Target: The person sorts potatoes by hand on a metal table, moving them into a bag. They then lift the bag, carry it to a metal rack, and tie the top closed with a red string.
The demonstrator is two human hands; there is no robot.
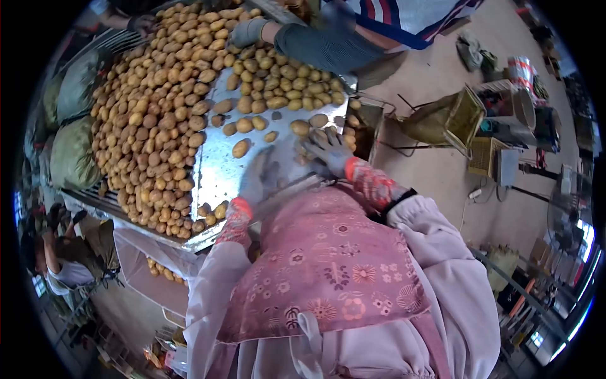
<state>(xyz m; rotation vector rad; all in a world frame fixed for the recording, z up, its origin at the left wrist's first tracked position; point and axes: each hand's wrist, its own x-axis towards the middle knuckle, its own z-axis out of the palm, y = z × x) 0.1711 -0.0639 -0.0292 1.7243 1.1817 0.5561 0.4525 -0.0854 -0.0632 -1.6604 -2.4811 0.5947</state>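
Observation:
A metal sorting table carries a large heap of potatoes. My left hand, in a grey glove, lies blurred on the bare metal with nothing in it, near a single potato. My right hand, also grey-gloved, has its fingers spread at the table's right edge. It rests beside a few loose potatoes, and I see none held. Both my sleeves are pink with red patterned cuffs, above a flowered apron.
Across the table a co-worker's gloved hand rests on the potatoes, and another gloved hand shows at the top left. Green sacks stand left of the table. Crates and clutter sit on the floor at the right. A person crouches lower left.

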